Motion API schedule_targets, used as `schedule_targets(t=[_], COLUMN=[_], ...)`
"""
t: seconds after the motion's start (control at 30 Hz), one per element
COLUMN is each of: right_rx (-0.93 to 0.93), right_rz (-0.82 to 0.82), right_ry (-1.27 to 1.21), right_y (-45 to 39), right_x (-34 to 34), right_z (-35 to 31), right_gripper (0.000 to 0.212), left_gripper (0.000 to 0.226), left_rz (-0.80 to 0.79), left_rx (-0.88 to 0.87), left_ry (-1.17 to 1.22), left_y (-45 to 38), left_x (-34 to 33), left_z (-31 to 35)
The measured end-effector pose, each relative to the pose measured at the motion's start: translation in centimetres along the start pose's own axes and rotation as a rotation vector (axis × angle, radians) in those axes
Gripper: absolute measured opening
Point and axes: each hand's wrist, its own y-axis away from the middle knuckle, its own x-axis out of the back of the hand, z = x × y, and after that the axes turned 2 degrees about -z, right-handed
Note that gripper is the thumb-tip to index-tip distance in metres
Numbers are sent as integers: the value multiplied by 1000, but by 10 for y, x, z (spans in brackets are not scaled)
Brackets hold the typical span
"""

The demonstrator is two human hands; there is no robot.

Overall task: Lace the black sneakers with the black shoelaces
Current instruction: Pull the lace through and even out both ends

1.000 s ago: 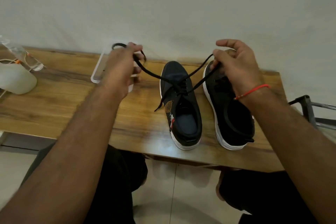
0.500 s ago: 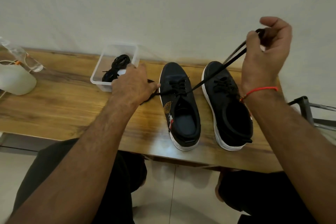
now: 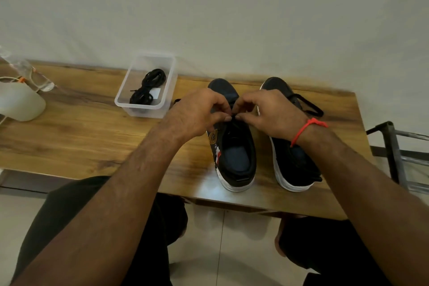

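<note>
Home room: wooden table (image 3: pixel 81 141), tiled floor (image 3: pixel 222 251)

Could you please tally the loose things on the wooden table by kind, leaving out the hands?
Black sneakers: 2
Clear plastic container: 1
Bundle of black shoelaces in the container: 1
White rounded object at the left edge: 1
Total: 5

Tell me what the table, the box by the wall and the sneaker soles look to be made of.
Table: wood or wood-look laminate, glossy; grain streaks and a sheen near the front edge.
Box: clear plastic; the spare laces show through its walls.
Soles: white rubber or foam, smooth and matte, judging by look alone.
</note>
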Motion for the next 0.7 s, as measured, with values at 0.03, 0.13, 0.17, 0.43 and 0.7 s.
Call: schedule_targets(t=[0.03,0.13,0.17,0.43,0.7], right_rx=[-18,-42,-43,-37,-48], right_rz=[-7,-37,-44,-56,-10], right_ry=[-16,-18,-18,-39,-96], right_y=[1,1,1,1,1], right_x=[-2,-3,-3,-7,-10], right_z=[1,3,3,2,7], right_gripper=[15,14,14,10,8], left_gripper=[2,7,7,4,10], left_rz=[-5,-13,-21,-64,-1], left_rx=[13,42,47,22,196], left_ry=[9,22,33,-33,137], left_y=[-1,-3,-3,-2,1], left_x=[-1,-4,-4,-3,-6], left_z=[0,-1,-1,-1,-5])
